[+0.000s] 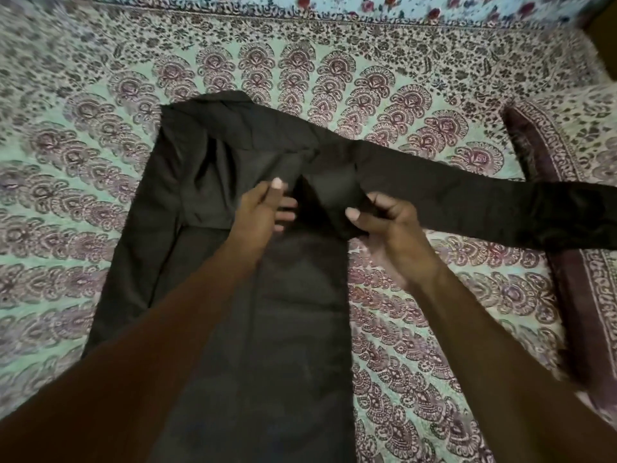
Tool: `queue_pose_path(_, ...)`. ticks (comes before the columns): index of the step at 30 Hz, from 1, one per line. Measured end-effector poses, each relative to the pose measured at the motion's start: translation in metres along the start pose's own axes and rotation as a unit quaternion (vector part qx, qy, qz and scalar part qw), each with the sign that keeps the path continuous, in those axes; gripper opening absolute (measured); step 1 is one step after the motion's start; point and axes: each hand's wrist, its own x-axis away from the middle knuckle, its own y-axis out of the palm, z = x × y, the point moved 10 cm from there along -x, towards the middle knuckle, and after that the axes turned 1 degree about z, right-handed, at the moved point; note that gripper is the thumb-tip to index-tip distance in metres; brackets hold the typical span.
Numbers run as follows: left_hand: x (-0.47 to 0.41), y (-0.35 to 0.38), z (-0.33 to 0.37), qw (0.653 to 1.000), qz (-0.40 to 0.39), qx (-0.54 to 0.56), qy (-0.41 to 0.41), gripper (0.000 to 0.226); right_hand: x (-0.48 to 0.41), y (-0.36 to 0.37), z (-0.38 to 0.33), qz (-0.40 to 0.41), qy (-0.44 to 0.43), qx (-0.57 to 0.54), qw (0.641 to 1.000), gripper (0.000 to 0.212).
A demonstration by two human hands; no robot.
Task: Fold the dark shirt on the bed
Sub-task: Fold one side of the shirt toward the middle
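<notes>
The dark shirt (283,312) lies flat on the patterned bedsheet (434,329), collar end away from me. Its left side is folded inward over the body. One long sleeve (467,198) stretches out to the right across the sheet, with its cuff at the frame's right edge. My left hand (267,208) pinches the cloth near the shirt's upper middle, thumb on top. My right hand (384,222) grips the folded right edge where the sleeve joins the body. Both forearms cross the lower part of the shirt.
A dark maroon border strip (567,279) of the sheet runs along the right side. At the far edge lies a pale blue cloth with red flowers (434,8). Patterned sheet shows on every side of the shirt.
</notes>
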Motion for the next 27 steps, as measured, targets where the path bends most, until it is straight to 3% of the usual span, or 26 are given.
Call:
queue_pose_path(2, 0.018, -0.018, -0.015, 0.985, -0.039, 0.114, -0.12, 0.056, 0.015, 0.045, 0.025, -0.057, 0.041, -0.006, 0.998, 0.035)
queue_pose_path(4, 0.034, -0.045, -0.02, 0.962, -0.051, 0.218, -0.154, 0.069, 0.032, 0.086, 0.053, -0.11, 0.102, 0.009, 0.989, 0.059)
queue_pose_path(5, 0.042, -0.063, -0.025, 0.958, -0.044, 0.236, -0.157, 0.068, 0.041, 0.107, 0.067, -0.137, 0.131, 0.017, 0.982, 0.056)
queue_pose_path(6, 0.048, -0.082, -0.03, 0.961, -0.033, 0.231, -0.151, 0.061, 0.051, 0.126, 0.082, -0.159, 0.16, 0.024, 0.974, 0.047)
queue_pose_path(8, 0.056, -0.126, -0.041, 0.987, 0.012, 0.114, -0.114, 0.033, 0.069, 0.158, 0.105, -0.19, 0.204, 0.035, 0.96, 0.034)
queue_pose_path(9, 0.064, -0.15, -0.047, 0.993, 0.043, 0.056, -0.094, 0.03, 0.078, 0.173, 0.116, -0.208, 0.217, 0.051, 0.952, 0.027)
queue_pose_path(10, 0.073, -0.168, -0.055, 0.994, 0.061, 0.031, -0.085, 0.037, 0.086, 0.185, 0.125, -0.232, 0.225, 0.074, 0.943, 0.02)
queue_pose_path(12, 0.096, -0.2, -0.065, 0.993, 0.09, 0.034, -0.062, 0.047, 0.103, 0.21, 0.144, -0.275, 0.25, 0.116, 0.921, 0.033)
queue_pose_path(13, 0.108, -0.212, -0.067, 0.993, 0.104, 0.029, -0.042, 0.046, 0.11, 0.216, 0.152, -0.287, 0.263, 0.131, 0.912, 0.04)
queue_pose_path(15, 0.127, -0.236, -0.076, 0.993, 0.121, -0.002, -0.005, 0.041, 0.123, 0.23, 0.168, -0.308, 0.28, 0.178, 0.892, 0.034)
queue_pose_path(19, 0.147, -0.261, -0.106, 0.991, 0.097, -0.083, 0.027, 0.044, 0.139, 0.253, 0.201, -0.356, 0.241, 0.351, 0.832, 0.012)
queue_pose_path(25, 0.158, -0.266, -0.146, 0.993, 0.038, -0.106, -0.023, 0.048, 0.176, 0.268, 0.244, -0.429, 0.242, 0.537, 0.685, 0.008)
queue_pose_path(27, 0.161, -0.266, -0.151, 0.993, 0.029, -0.115, -0.027, 0.05, 0.19, 0.271, 0.253, -0.429, 0.24, 0.55, 0.676, 0.012)
